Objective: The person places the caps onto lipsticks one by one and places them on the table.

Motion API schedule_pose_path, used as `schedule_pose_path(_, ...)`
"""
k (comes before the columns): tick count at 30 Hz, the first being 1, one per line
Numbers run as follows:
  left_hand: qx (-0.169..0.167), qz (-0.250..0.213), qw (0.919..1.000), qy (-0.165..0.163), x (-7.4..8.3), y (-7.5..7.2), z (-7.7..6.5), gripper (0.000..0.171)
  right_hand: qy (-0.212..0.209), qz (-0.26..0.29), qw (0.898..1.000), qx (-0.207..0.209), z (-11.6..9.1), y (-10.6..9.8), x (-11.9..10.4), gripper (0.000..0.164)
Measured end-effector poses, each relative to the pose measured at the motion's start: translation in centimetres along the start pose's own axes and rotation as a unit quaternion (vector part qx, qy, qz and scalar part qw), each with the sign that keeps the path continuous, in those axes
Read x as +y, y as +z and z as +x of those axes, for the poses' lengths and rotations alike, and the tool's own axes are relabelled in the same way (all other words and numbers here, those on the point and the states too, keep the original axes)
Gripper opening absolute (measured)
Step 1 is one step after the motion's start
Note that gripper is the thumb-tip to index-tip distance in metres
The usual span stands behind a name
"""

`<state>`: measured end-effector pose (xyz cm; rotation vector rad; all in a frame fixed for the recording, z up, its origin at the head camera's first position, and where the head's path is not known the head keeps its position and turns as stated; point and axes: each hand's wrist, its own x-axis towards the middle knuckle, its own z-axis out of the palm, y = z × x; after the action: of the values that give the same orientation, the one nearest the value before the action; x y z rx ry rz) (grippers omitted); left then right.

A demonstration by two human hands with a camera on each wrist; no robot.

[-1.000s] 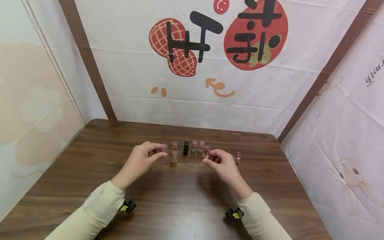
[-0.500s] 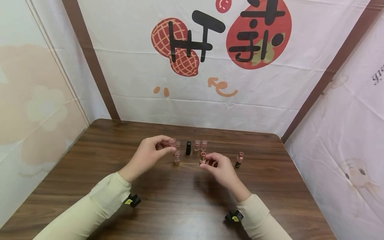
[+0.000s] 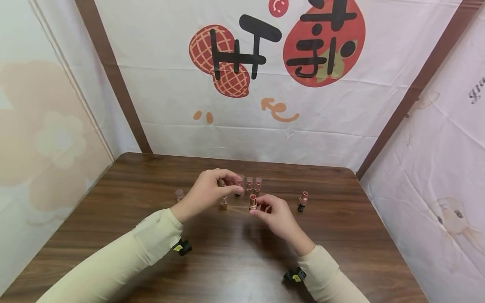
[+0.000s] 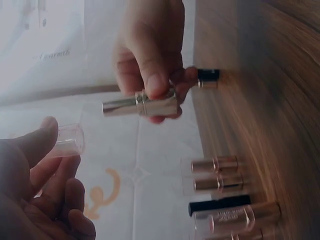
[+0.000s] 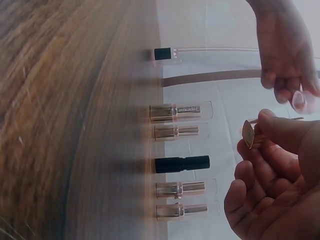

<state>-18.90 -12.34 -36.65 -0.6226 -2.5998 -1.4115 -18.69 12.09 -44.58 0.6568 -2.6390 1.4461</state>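
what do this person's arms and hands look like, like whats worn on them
The left sleeve and right sleeve are long and pale cream. The left hand and right hand are ungloved. Each wrist has a small black device with a yellow patch: left device, right device.

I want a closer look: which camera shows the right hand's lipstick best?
The left wrist view shows the lipstick large and side-on, though the right hand covers part. The head view shows it small, red end up; the right wrist, mainly its base.
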Motion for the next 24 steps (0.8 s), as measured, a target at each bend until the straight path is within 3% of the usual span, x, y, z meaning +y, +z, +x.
schedule_pose_path(15, -0.041, -0.001, 0.9985, 0.035, 0.7, 2.4, 1.0, 0.016, -0.017, -0.002, 1.000, 0.008, -0.1, 0.5, -0.2, 0.015)
schedule_pose_path(24, -0.067, -0.004, 0.9975, 0.023, 0.4, 3.3, 0.7, 0.014, -0.013, 0.022, 1.000, 0.005, -0.4, 0.2, -0.3, 0.016)
